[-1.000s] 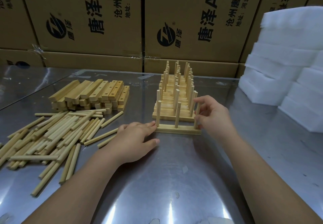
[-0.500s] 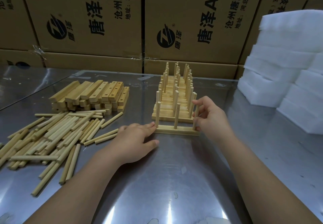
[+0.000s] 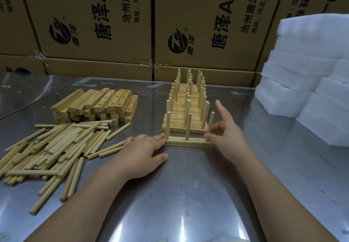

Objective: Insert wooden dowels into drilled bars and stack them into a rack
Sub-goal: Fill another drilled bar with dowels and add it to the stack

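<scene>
A wooden bar [image 3: 188,142] lies across the steel table with three dowels standing in it. Just behind it stands the rack [image 3: 184,123] of stacked bars with many upright dowels. My left hand [image 3: 139,155] lies flat on the table, its fingertips touching the bar's left end beside the left dowel. My right hand [image 3: 228,138] is at the bar's right end. Its thumb and curled fingers pinch the bottom of the right dowel [image 3: 211,121], which leans a little, and its index finger points up. Loose dowels [image 3: 56,143] and drilled bars [image 3: 98,104] are piled at the left.
Stacked white foam blocks [image 3: 306,72] fill the right side of the table. Printed cardboard boxes [image 3: 94,24] form a wall along the back. The steel table [image 3: 188,194] shows bare, reflective metal in front of my hands.
My right index finger has lifted off the right dowel and now points up. My left hand has slid slightly closer to the bar's left end.
</scene>
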